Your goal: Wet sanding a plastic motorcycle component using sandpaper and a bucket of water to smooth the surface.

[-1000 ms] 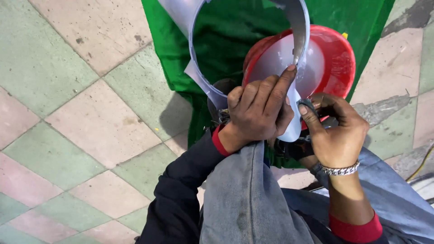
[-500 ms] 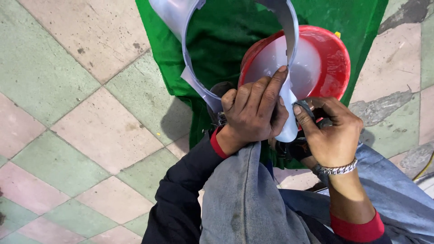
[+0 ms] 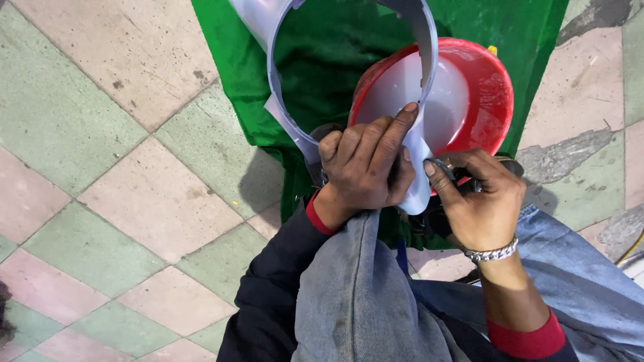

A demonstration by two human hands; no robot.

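Both hands meet over a raised knee in faded blue denim (image 3: 362,295); the left hand (image 3: 365,167) is closed on a curved pale grey plastic strip (image 3: 276,100), its fingers pressed along the lower end and the forefinger stretched up the band; the right hand (image 3: 479,201), a silver chain bracelet (image 3: 493,253) at its wrist, is curled tight around a small dark tool (image 3: 446,167) set against the strip's bottom edge, though what kind of tool cannot be told. The strip loops upward from the hands in a wide open ring that runs past the top of the view; behind it lies a round red plastic basin (image 3: 493,87) with a whitish inside, resting on a green cloth (image 3: 335,60) spread over a floor of pink and pale green tiles (image 3: 121,188).
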